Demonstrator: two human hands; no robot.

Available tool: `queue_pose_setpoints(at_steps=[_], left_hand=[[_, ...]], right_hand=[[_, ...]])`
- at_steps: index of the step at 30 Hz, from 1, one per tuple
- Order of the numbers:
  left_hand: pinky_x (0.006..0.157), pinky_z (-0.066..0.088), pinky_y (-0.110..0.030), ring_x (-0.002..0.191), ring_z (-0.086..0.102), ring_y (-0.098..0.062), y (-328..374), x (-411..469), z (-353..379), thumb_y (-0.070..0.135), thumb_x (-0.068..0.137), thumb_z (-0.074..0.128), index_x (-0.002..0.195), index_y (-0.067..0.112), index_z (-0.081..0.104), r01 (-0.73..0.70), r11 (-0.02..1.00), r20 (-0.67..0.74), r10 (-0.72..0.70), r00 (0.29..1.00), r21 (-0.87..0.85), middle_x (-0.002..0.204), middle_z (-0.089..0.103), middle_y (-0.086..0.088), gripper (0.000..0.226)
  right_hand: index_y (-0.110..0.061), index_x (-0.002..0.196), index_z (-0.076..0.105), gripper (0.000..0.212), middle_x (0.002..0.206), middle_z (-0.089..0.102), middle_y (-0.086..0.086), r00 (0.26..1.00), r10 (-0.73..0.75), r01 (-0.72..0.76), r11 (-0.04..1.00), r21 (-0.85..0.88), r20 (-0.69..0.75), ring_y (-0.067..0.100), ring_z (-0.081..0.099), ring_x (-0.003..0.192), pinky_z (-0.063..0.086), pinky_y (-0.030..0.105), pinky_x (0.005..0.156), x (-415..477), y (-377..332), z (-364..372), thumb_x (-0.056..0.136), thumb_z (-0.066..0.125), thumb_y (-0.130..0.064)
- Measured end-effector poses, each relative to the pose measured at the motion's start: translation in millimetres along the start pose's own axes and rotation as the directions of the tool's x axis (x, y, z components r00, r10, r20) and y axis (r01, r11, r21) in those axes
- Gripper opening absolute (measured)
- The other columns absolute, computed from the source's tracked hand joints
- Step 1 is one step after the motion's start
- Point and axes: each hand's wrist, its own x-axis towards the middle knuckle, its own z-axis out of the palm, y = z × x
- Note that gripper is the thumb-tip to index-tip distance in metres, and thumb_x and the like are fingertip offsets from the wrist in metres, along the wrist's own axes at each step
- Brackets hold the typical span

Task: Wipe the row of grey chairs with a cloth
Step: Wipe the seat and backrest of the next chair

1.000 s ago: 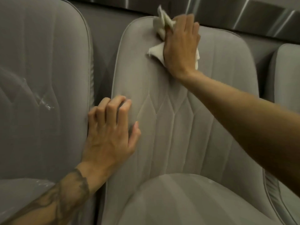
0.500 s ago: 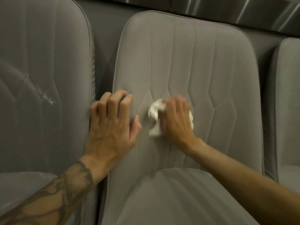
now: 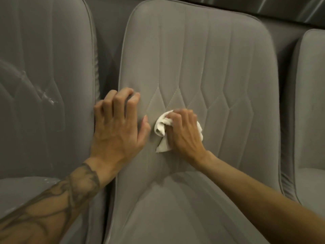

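grey fabric fills nearly everything in view. nearest, a tattooed left forearm [image 3: 52, 208] reaches in from the lower left and a bare right forearm [image 3: 263, 199] from the lower right, crossing over the seat cushion [image 3: 167, 217] of the middle chair [image 3: 237, 138].

further in, the left hand [image 3: 117, 131] lies palm-down on the near edge of that chair's backrest [image 3: 202, 50]. its fingers are arched, the tips dig into the fabric, and the thumb is stretched out to the side. it has hold of nothing.

just beyond that thumb, with a narrow strip of fabric between, is the white cloth [image 3: 162, 127]. the right hand [image 3: 184, 132] has its fingers curled over the cloth and presses it against the lower middle of the backrest, below the stitched diamond pattern. most of the cloth bunches out on the thumb side of the hand, towards the left hand. a corner hangs below the palm and a small edge shows past the little finger.

outside the left hand stands the left chair [image 3: 44, 50], with clear plastic film [image 3: 45, 97] glinting on its back. well beyond the right hand is the edge of the right chair [image 3: 309, 103]. farthest off, above the backrests, runs a shiny dark panel [image 3: 290, 9].
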Motion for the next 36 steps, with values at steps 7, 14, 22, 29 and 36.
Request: queue_pose_setpoints(at_steps=[7,14,22,29,36], left_hand=[[0.096,0.035,-0.051,0.115,0.046,-0.038,1,3,-3,0.037,0.097,0.051,0.138,0.008,0.051,-0.006,0.998,-0.003,0.006,1.0,0.061,0.138,0.047,-0.016,0.05],[0.106,0.036,-0.051,0.123,0.051,-0.037,-25,5,-26,0.034,0.102,0.047,0.146,0.009,0.048,-0.217,0.974,0.105,0.209,0.972,0.071,0.15,0.046,-0.015,0.052],[0.125,0.018,-0.06,0.154,0.029,-0.037,-55,21,-21,0.055,0.104,0.038,0.154,0.008,0.042,-0.065,0.993,0.116,0.053,0.992,0.097,0.163,0.034,-0.018,0.069],[0.125,0.016,-0.06,0.154,0.028,-0.037,-54,20,-16,0.049,0.104,0.039,0.139,0.004,0.052,-0.053,0.998,0.066,0.05,0.997,0.044,0.157,0.04,-0.02,0.059],[0.126,0.015,-0.06,0.154,0.029,-0.036,-57,17,-14,0.046,0.105,0.037,0.129,0.006,0.055,-0.067,0.997,0.051,0.066,0.997,0.024,0.155,0.041,-0.02,0.051]], right_hand=[[-0.01,0.107,0.053,0.016,0.1,0.06,0.012,0.872,-0.372,0.359,0.928,0.102,0.318,0.031,0.053,0.083,0.043,0.042,0.075,-61,-29,-5,0.094,0.058,-0.017],[0.0,0.097,0.06,0.019,0.095,0.055,0.023,0.99,0.132,-0.131,0.991,0.006,-0.043,0.039,0.053,0.087,0.044,0.051,0.078,94,-31,-27,0.096,0.049,-0.016],[-0.007,0.115,0.056,0.025,0.118,0.055,0.013,0.87,0.37,-0.385,0.923,0.02,-0.326,0.031,0.052,0.105,0.04,0.043,0.089,235,-31,-34,0.097,0.044,-0.021],[-0.004,0.11,0.059,0.02,0.109,0.056,0.016,0.99,-0.048,0.045,0.999,-0.027,-0.135,0.032,0.051,0.095,0.041,0.043,0.083,177,-53,-34,0.096,0.052,-0.018],[-0.014,0.119,0.054,0.028,0.123,0.054,0.007,0.942,0.232,-0.268,0.955,-0.127,-0.244,0.024,0.05,0.108,0.038,0.032,0.089,261,-50,-25,0.097,0.041,-0.025]])
